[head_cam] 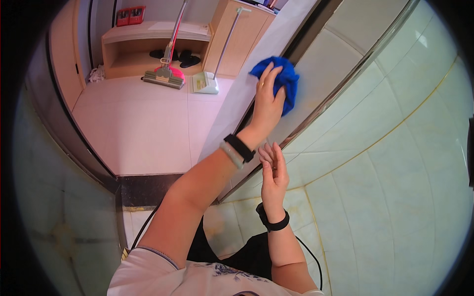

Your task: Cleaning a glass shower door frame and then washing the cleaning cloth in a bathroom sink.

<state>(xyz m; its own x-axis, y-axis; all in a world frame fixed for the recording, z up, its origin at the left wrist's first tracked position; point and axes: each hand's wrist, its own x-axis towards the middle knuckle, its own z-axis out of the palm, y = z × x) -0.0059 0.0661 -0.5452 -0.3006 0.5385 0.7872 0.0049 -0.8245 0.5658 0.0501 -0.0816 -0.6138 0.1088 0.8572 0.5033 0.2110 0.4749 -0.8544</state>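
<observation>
My left hand (269,94) is spread over a bunched blue cloth (287,83) and holds it against the upright doorway surround, across a dark strip (311,26) and the greyish tiles (344,44). A ring is on one finger, and a black band and a pale bangle circle that wrist. Lower down, my right hand (273,172) is raised near the metal edge trim (314,114), its fingers slightly bent and holding nothing. It wears a black wrist strap. Whether it touches the wall, I cannot tell.
Pale green wall tiles (392,148) curve along the right. A dark stone threshold (148,188) crosses the doorway. Beyond it, a sponge mop (163,78) and a long-handled dustpan (205,83) stand by a wooden shoe bench (155,35) and cabinet (233,40). Black cables run beside both arms.
</observation>
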